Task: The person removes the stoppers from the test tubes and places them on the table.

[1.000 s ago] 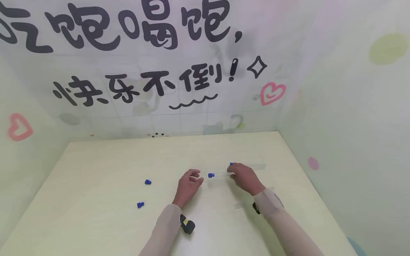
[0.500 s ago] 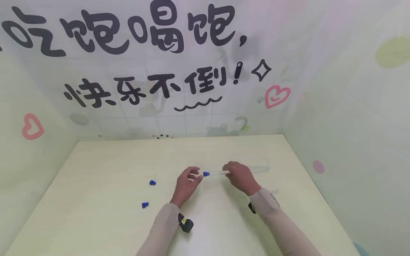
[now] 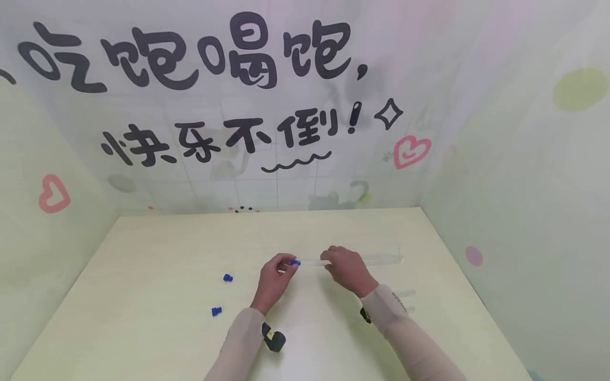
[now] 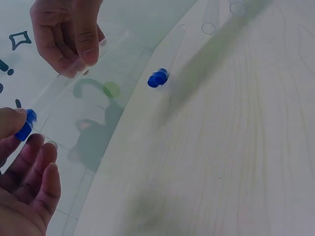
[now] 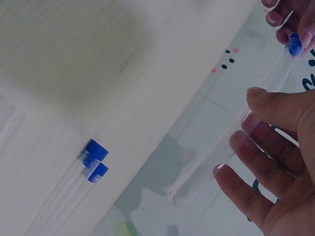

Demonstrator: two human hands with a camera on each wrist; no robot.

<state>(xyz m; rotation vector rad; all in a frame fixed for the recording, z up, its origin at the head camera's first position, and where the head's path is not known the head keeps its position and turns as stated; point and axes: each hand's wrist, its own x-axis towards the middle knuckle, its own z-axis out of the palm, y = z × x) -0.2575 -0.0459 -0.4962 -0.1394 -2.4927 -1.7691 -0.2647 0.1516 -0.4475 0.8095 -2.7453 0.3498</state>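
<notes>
My right hand holds a clear test tube by its body, raised over the table, thumb on one side and fingers on the other. A blue cap sits at the tube's left end. My left hand pinches that cap between thumb and fingers. How tightly the cap sits on the tube cannot be told. In the right wrist view, capped test tubes with blue caps lie side by side on the table, beyond my right hand. Two loose blue caps, one farther and one nearer, lie left of my left hand.
Uncapped clear tubes lie to the right, partly hidden by my right sleeve. The pale wooden table meets a printed wall sheet at its back edge and sheets at both sides.
My right hand has brought the test tube leftward to my left hand. The left fingers, apart from the cap before, now pinch it. The head view has shifted slightly.
</notes>
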